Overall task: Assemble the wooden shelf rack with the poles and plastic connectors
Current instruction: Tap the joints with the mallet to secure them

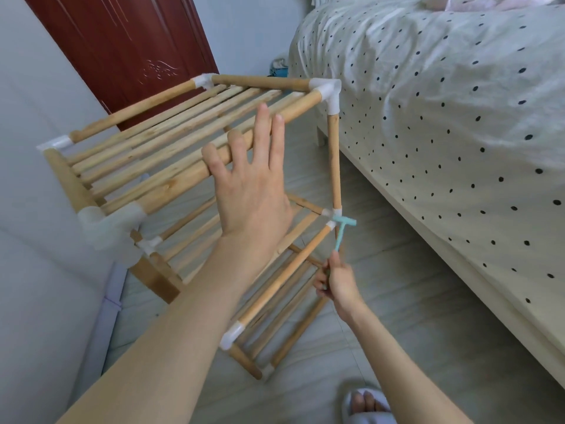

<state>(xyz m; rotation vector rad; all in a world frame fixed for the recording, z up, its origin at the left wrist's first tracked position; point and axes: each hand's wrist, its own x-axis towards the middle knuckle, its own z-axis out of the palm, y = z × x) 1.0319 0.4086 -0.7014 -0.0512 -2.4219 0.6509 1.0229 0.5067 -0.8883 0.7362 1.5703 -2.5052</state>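
Beside the bed (443, 123), on the pale floor (412, 301), stands the wooden rack (171, 166). It has three shelves that I can see, one above the other. Each shelf is made of thin wooden bars lying side by side, with thicker poles round the edges. White plastic corner pieces join the poles. I can count about nine of them, but some may be hidden behind the arms.

The left hand (250, 191) is spread wide, fingers straight, with nothing in it. It is up against the front pole (183, 175) of the top shelf, and I think it is there to keep the rack from wobbling. I cannot tell if the palm really presses on the pole or is just in front of it.

The right hand (336, 280) is lower down, fingers curled round the thin handle of one small blue hammer (344, 228). The hammer's head is right at the white corner piece (331, 214) on the middle shelf, at the corner nearest the bed. One upright pole (334, 163) goes down into that piece from the top corner. I think the hammer is there to knock the pole and the piece tight together. It is a bit blurry there, so I cannot tell if the head is touching.

The rack looks nearly built. A red-brown door (128, 47) is behind it, and one slipper (367, 405) shows at the bottom edge of the floor.
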